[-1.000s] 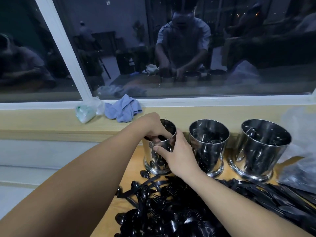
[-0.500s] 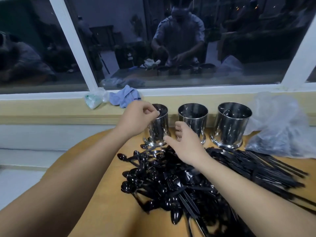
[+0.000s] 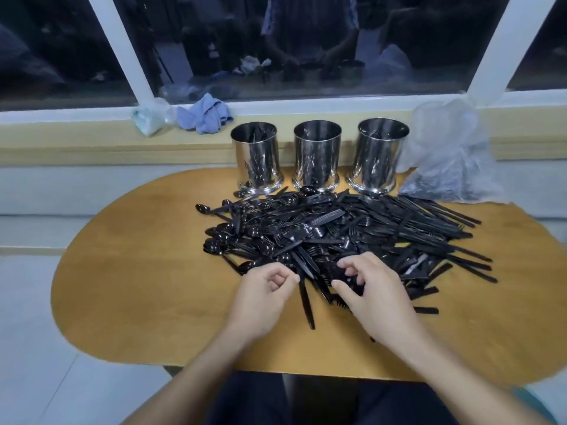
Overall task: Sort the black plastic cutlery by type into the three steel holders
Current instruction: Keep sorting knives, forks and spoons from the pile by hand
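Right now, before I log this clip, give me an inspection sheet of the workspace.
Surface: rounded wooden table, standing against the window ledge.
Job's things: large mixed pile of black plastic cutlery; three steel holders at the back, left holder, middle holder, right holder, each with some cutlery inside.
Clutter: clear plastic bag at the right; blue cloth and a crumpled wrapper on the ledge.
Hands: left hand with fingers curled at the pile's near edge, grip unclear; right hand with fingers in the pile, grip unclear.
Cables: nothing seen.
Surroundings: dark window with reflections.
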Demonstrator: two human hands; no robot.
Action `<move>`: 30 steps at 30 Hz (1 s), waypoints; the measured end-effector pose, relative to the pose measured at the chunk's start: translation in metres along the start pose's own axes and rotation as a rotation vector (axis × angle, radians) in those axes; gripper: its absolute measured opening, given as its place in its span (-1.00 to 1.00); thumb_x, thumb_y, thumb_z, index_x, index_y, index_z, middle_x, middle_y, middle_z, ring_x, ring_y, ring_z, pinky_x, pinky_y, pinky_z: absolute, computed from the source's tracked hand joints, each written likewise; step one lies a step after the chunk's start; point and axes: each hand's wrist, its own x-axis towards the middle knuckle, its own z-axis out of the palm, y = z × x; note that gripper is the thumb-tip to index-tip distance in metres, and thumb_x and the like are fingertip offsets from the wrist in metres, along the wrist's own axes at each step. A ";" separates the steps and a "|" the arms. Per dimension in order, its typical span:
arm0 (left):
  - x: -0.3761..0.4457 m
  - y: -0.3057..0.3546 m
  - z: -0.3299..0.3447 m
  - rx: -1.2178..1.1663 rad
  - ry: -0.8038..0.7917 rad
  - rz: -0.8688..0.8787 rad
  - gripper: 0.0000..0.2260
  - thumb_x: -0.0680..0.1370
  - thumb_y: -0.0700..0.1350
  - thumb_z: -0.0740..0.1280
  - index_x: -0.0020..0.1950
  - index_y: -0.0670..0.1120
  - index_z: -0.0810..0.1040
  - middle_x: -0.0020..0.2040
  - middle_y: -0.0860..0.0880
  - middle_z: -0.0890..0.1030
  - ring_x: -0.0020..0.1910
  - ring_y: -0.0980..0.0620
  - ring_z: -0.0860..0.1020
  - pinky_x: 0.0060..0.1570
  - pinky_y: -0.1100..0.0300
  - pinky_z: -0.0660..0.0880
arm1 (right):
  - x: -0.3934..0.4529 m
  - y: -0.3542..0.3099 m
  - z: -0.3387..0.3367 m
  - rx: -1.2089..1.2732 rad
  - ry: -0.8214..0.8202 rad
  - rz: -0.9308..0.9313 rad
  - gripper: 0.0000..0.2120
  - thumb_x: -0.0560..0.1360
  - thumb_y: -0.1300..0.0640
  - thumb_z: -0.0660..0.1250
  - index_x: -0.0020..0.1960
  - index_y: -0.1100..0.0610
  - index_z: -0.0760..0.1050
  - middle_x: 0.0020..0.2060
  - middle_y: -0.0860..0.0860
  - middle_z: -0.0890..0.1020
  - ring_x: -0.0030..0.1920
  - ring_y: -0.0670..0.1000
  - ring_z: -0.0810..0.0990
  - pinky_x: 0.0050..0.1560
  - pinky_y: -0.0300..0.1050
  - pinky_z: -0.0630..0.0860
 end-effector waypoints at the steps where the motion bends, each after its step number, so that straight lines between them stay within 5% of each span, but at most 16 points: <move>1: -0.005 -0.006 0.006 0.008 0.011 -0.002 -0.82 0.70 -0.01 0.46 -0.11 0.11 0.70 -0.24 -0.03 0.69 -0.30 0.09 0.55 -0.16 -0.13 0.60 | -0.007 0.005 0.004 -0.031 0.001 0.002 -0.70 0.58 -0.10 0.53 0.27 -0.09 0.62 -0.01 -0.24 0.51 0.01 -0.20 0.50 0.03 -0.33 0.40; 4: -0.013 -0.019 0.018 0.029 0.060 -0.007 -0.82 0.71 0.00 0.44 -0.10 0.12 0.69 -0.27 -0.04 0.65 -0.32 0.01 0.54 -0.19 -0.14 0.57 | -0.017 0.017 0.014 -0.110 0.013 -0.035 -0.64 0.56 -0.21 0.49 0.27 -0.07 0.63 -0.02 -0.24 0.48 0.03 -0.16 0.47 0.11 -0.22 0.45; 9: -0.017 -0.029 0.027 0.115 0.107 0.013 -0.81 0.71 0.04 0.43 -0.10 0.17 0.65 -0.32 0.10 0.59 -0.33 0.16 0.51 -0.26 0.05 0.53 | -0.012 0.007 0.030 -0.273 0.062 -0.146 -0.63 0.55 -0.31 0.45 0.10 -0.03 0.69 -0.06 -0.16 0.49 0.02 -0.04 0.49 0.17 -0.04 0.53; 16: -0.022 -0.030 0.029 0.183 0.128 0.074 -0.82 0.70 0.07 0.44 -0.10 0.14 0.64 -0.30 0.09 0.60 -0.26 0.05 0.58 -0.22 -0.03 0.58 | 0.001 0.002 0.044 -0.335 0.095 -0.151 -0.85 0.57 -0.06 0.52 -0.04 0.01 0.71 -0.16 -0.10 0.57 -0.08 0.01 0.55 0.09 0.00 0.55; 22: -0.015 -0.014 0.039 0.449 0.130 -0.007 -0.68 0.54 0.41 0.46 0.02 0.21 0.58 -0.22 0.20 0.60 -0.22 0.22 0.57 -0.20 0.14 0.56 | -0.001 0.003 0.032 -0.182 0.097 -0.073 -0.86 0.57 0.01 0.49 -0.16 -0.03 0.63 -0.28 -0.17 0.46 -0.19 -0.05 0.47 -0.08 -0.09 0.47; 25: -0.010 0.000 0.043 0.553 0.090 -0.075 -0.76 0.59 0.33 0.43 0.06 0.21 0.54 -0.16 0.22 0.60 -0.16 0.22 0.58 -0.10 0.09 0.59 | -0.002 0.003 0.025 -0.059 0.077 -0.008 -0.80 0.57 0.02 0.49 -0.22 -0.09 0.59 -0.32 -0.14 0.45 -0.24 -0.10 0.48 -0.20 -0.13 0.43; 30: -0.004 -0.006 0.031 0.339 0.003 -0.163 -0.89 0.59 0.07 0.45 -0.08 0.14 0.54 -0.25 0.17 0.62 -0.27 0.15 0.58 -0.13 -0.02 0.64 | -0.010 0.006 0.010 0.143 0.062 0.089 -0.71 0.60 0.05 0.49 -0.28 -0.09 0.56 -0.38 -0.08 0.54 -0.32 -0.06 0.53 -0.25 -0.13 0.49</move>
